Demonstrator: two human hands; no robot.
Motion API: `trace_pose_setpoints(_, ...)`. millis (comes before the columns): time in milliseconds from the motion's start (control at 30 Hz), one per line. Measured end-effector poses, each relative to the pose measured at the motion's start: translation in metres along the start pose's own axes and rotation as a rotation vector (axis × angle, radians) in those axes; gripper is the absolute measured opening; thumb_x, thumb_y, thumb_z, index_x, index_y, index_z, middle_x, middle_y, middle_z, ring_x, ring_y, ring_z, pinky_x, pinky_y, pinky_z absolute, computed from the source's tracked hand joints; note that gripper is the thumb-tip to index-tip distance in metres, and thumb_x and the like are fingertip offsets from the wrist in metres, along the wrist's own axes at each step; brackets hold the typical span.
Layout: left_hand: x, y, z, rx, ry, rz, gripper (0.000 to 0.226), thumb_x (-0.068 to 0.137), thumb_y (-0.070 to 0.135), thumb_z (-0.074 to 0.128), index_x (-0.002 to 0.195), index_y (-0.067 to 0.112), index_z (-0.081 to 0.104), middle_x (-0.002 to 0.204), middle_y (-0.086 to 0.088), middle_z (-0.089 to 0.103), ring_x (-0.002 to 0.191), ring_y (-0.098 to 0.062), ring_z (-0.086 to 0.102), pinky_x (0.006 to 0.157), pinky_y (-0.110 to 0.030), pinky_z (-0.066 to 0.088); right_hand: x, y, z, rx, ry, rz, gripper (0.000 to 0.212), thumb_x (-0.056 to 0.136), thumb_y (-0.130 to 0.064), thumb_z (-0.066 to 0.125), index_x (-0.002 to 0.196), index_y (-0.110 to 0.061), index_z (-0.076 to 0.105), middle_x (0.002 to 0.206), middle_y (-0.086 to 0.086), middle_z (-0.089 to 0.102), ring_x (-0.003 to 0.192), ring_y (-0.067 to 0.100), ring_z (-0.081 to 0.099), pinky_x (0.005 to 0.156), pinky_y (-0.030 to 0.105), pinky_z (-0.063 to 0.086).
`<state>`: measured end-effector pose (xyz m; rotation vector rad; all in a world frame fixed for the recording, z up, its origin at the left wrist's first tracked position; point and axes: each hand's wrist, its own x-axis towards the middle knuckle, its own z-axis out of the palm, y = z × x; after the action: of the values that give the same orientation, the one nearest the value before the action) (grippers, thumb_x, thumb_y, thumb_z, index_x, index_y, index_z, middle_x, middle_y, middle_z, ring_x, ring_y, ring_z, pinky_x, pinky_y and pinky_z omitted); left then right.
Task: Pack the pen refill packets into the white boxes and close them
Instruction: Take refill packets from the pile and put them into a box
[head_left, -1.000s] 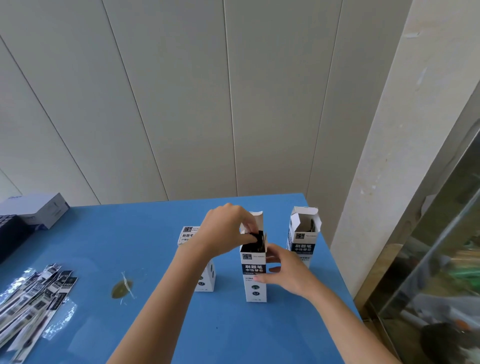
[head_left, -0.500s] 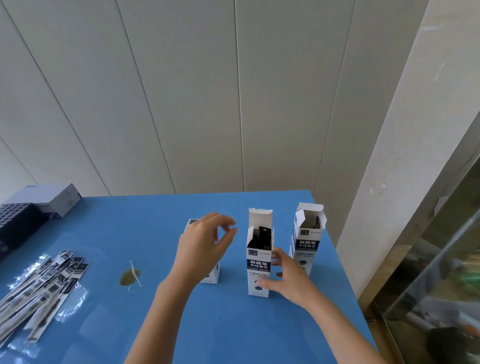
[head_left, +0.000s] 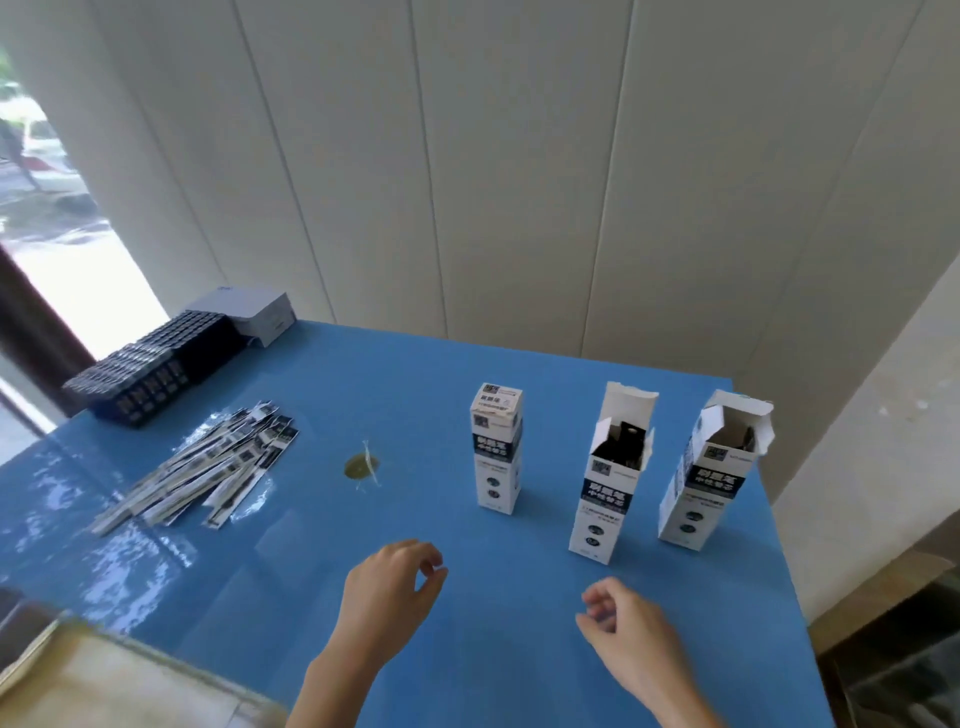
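Three tall white boxes stand upright on the blue table (head_left: 467, 649). The left box (head_left: 496, 449) is closed. The middle box (head_left: 610, 480) has its top flap up and dark refill packets showing inside. The right box (head_left: 709, 473) is open too, with dark contents partly visible. A loose pile of pen refill packets (head_left: 208, 467) lies flat at the left. My left hand (head_left: 392, 584) hovers over the table in front of the closed box, fingers loosely curled and holding nothing. My right hand (head_left: 621, 626) is below the middle box, also empty with fingers apart.
A black tray of packed items (head_left: 150, 371) and a white carton (head_left: 249, 312) sit at the far left corner. A small brownish spot (head_left: 362, 466) marks the table centre. The table's right edge (head_left: 779, 545) drops off beside a wall. A beige surface (head_left: 104, 680) lies at lower left.
Both hands have let go of the middle box and drawn back toward me, low over the table. The view has swung left and down, showing more of the packet pile and the black tray.
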<state>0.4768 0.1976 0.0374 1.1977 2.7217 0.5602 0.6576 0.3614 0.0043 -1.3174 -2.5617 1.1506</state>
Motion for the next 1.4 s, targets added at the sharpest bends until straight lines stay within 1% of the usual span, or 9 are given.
trace_pose_setpoints(167,-0.029,-0.046,-0.016,-0.002,0.055,-0.078,0.019,0.091,0.039,0.048,0.103,0.032,0.062,0.099,0.020,0.062,0.095,-0.002,0.057,0.065,-0.014,0.034,-0.009,-0.050,0.031,-0.069,-0.031,-0.166,0.009,0.085,-0.033,0.058,0.088,-0.036,0.050,0.092,-0.017,0.061,0.085,0.002,0.059,0.078,0.021,0.048)
trace_pose_setpoints(367,-0.064,-0.122,-0.055,-0.003,0.064,-0.111,0.018,0.093,0.039,0.047,0.102,0.033,0.061,0.094,0.022,0.058,0.094,0.001,0.055,0.060,-0.009,0.032,-0.027,-0.128,0.084,-0.094,-0.011,-0.255,0.003,0.089,-0.038,0.053,0.091,-0.036,0.052,0.086,-0.021,0.056,0.086,0.001,0.057,0.067,0.016,0.041)
trace_pose_setpoints(533,-0.099,-0.202,-0.088,-0.036,0.086,-0.147,0.015,0.091,0.039,0.050,0.095,0.031,0.063,0.086,0.023,0.057,0.087,-0.001,0.056,0.074,-0.020,0.045,-0.046,-0.199,0.160,-0.071,-0.069,-0.301,0.004,0.089,-0.037,0.053,0.093,-0.035,0.052,0.093,-0.019,0.059,0.089,0.001,0.058,0.073,0.018,0.045)
trace_pose_setpoints(633,-0.112,-0.239,-0.107,-0.037,0.090,-0.160,0.015,0.090,0.038,0.051,0.094,0.032,0.063,0.083,0.024,0.054,0.080,0.000,0.051,0.071,-0.020,0.045,-0.053,-0.234,0.195,-0.064,-0.098,-0.322,0.014,0.088,-0.036,0.054,0.100,-0.029,0.058,0.092,-0.018,0.059,0.092,0.004,0.059,0.078,0.021,0.046)
trace_pose_setpoints(833,-0.116,-0.291,-0.138,-0.024,0.146,-0.205,0.015,0.092,0.038,0.049,0.098,0.033,0.062,0.087,0.024,0.054,0.078,0.002,0.048,0.057,-0.009,0.030,-0.035,-0.286,0.231,-0.024,-0.125,-0.293,0.021,0.089,-0.032,0.054,0.107,-0.022,0.060,0.095,-0.012,0.060,0.094,0.011,0.060,0.085,0.028,0.049)
trace_pose_setpoints(933,-0.105,-0.310,-0.143,-0.040,0.152,-0.223,0.015,0.092,0.038,0.048,0.098,0.035,0.061,0.086,0.025,0.054,0.080,0.002,0.048,0.057,-0.008,0.028,-0.010,-0.308,0.245,-0.022,-0.136,-0.273,0.029,0.091,-0.033,0.052,0.116,-0.020,0.056,0.110,-0.007,0.061,0.100,0.014,0.059,0.089,0.030,0.046)
trace_pose_setpoints(1100,-0.064,-0.340,-0.146,-0.069,0.152,-0.217,0.014,0.091,0.037,0.050,0.095,0.034,0.063,0.083,0.026,0.053,0.080,0.001,0.050,0.059,-0.009,0.032,0.038,-0.336,0.272,-0.044,-0.132,-0.209,0.045,0.093,-0.035,0.049,0.131,-0.012,0.041,0.132,0.003,0.047,0.116,0.021,0.050,0.098,0.033,0.042)
trace_pose_setpoints(1200,-0.033,-0.354,-0.151,-0.069,0.168,-0.212,0.013,0.091,0.037,0.050,0.093,0.034,0.063,0.082,0.026,0.052,0.080,0.000,0.049,0.059,-0.009,0.031,0.060,-0.353,0.287,-0.050,-0.081,-0.182,0.062,0.089,-0.038,0.055,0.138,-0.008,0.032,0.139,0.009,0.040,0.126,0.026,0.040,0.104,0.033,0.034)
trace_pose_setpoints(1400,0.020,-0.364,-0.148,-0.119,0.174,-0.181,0.014,0.092,0.032,0.050,0.092,0.030,0.064,0.087,0.020,0.056,0.081,-0.001,0.047,0.060,-0.012,0.031,0.091,-0.372,0.308,-0.233,0.145,-0.182,0.076,0.084,-0.052,0.055,0.138,-0.006,0.028,0.138,0.009,0.039,0.124,0.024,0.039,0.105,0.028,0.031)
